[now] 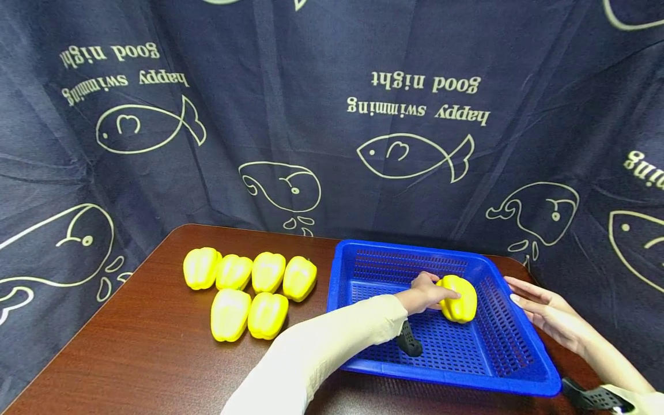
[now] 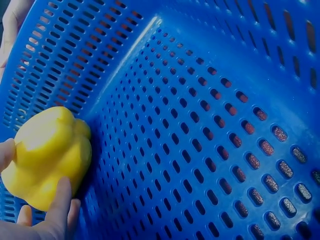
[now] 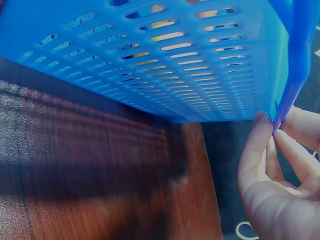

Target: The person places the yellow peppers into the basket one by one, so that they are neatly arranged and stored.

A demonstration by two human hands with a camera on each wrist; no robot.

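My left hand [image 1: 426, 293] reaches into a blue plastic basket [image 1: 520, 385] and grips a yellow bell pepper [image 1: 463, 301] near the basket's right wall. In the left wrist view, the fingers and thumb stand on two sides of the bell pepper [image 2: 52, 150], just above the slotted floor; whether it touches the floor I cannot tell. My right hand [image 1: 555, 317] pinches the right rim of the basket. The right wrist view has that hand [image 3: 280, 185] with thumb and fingers on either side of the rim, outside the slotted wall.
Several yellow bell peppers [image 1: 267, 316] lie in two rows on the brown wooden table [image 1: 150, 346], left of the basket. A dark blue curtain [image 1: 321, 115] with fish drawings hangs behind the table. The table's right edge lies close to my right hand.
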